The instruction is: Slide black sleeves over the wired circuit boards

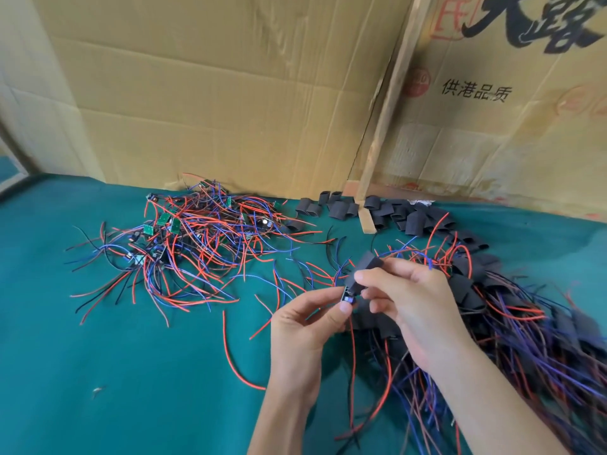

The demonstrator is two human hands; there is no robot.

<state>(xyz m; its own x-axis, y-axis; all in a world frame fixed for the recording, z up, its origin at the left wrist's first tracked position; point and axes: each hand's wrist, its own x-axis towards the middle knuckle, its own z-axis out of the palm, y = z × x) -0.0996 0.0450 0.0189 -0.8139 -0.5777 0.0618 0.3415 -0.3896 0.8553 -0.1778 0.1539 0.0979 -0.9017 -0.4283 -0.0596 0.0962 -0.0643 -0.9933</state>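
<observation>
— While the fingers are in plain sight, tell me what they're doing.

— I see the left hand (303, 318) with thumb and forefinger curled in, pinching the lower end of a small circuit board (348, 297). The right hand (405, 297) pinches a black sleeve (366, 269) between thumb and forefinger, the other fingers curled under. The sleeve is partly over the board, its upper end tilted away from me; the board's lower tip still shows.

— And the arms?

— Both forearms come up from the bottom edge, bare, the hands meeting above the table, right of centre. A red wire (352, 372) hangs down from the board.

— The surface?

— A green cloth (131, 372) covers the table. Flattened cardboard (213, 93) stands behind it, printed with dark characters at the right, with a wooden strip (387, 116) leaning against it.

— The parts?

— A tangle of unsleeved boards (193, 234), green with red, blue and black leads, lies at left. Loose empty sleeves (387, 210) sit along the back. A heap of sleeved boards (512, 323) lies at right, under my right wrist.
</observation>
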